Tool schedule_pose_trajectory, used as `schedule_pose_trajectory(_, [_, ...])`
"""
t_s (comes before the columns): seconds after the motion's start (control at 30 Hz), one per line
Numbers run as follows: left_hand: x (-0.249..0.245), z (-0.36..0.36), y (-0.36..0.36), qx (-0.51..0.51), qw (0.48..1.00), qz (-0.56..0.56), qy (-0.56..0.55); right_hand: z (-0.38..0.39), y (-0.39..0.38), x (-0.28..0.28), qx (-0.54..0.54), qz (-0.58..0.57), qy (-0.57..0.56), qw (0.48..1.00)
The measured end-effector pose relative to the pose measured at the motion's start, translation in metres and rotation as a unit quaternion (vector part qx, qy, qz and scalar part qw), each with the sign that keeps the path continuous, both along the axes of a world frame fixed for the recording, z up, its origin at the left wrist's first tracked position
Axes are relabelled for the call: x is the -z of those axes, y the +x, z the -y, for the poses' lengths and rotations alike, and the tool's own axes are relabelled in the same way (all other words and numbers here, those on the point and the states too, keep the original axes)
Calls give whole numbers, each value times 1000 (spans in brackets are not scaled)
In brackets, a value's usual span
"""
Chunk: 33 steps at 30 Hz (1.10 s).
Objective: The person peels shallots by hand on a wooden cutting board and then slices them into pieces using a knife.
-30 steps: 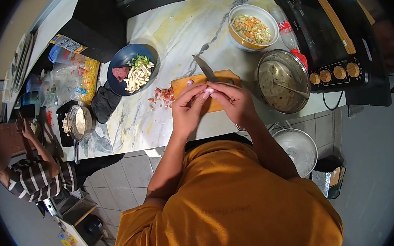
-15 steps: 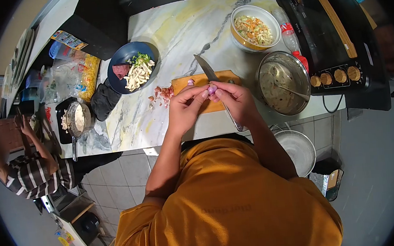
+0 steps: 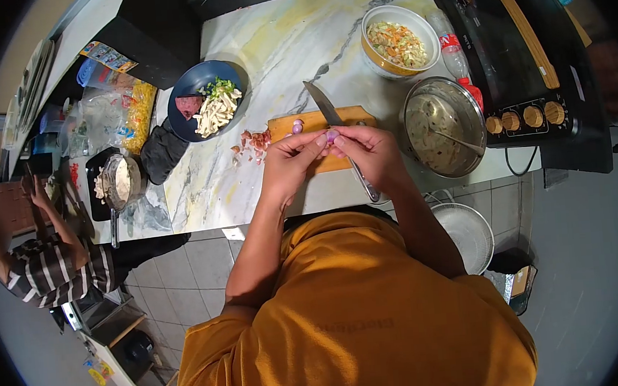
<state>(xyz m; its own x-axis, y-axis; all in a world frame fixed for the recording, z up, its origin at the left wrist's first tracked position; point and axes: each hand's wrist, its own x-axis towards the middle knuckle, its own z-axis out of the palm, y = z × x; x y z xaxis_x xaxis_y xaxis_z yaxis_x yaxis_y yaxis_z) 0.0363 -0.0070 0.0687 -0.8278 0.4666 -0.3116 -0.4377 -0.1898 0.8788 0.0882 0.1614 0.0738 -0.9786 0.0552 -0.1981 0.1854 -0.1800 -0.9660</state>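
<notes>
Between the fingertips of both my hands is a small purple shallot (image 3: 331, 137), held above the wooden cutting board (image 3: 350, 116). My left hand (image 3: 289, 167) pinches it from one side. On the other side, my right hand (image 3: 373, 155) grips it with thumb and forefinger. A knife (image 3: 324, 103) lies across the board, its blade pointing away from me and its handle passing partly under my right hand. More peeled shallots (image 3: 297, 126) rest on the board's left part. Beside the board's left edge lies a scatter of reddish skins (image 3: 253, 146).
A blue plate (image 3: 182, 130) holds meat, pale strips and chopped greens. Right of the board stand a metal pot (image 3: 478, 111) with a spoon and a bowl (image 3: 375, 63) of shredded vegetables. A plastic bottle (image 3: 449, 42) lies by the black oven (image 3: 526, 96). A person in stripes (image 3: 53, 267) is at left.
My hands stay together on the shallot, with the fingers slightly shifted. The shallots on the board's left show more plainly. The view has moved slightly.
</notes>
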Motion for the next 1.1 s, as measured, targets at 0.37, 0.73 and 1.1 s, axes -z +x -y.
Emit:
schedule_pose_trajectory(0.37, [7,-3,8,-40,994,-96,45,6,1,7,8,-8,-72,997])
schedule_pose_trajectory(0.73, [5,-1,16,-113,924,-343,-124,10,6,18,24,-61,-94,993])
schedule_pose_trajectory(1.1, [-2,14,8,-76,903,-392,-157,13,10,15,2,-73,-78,994])
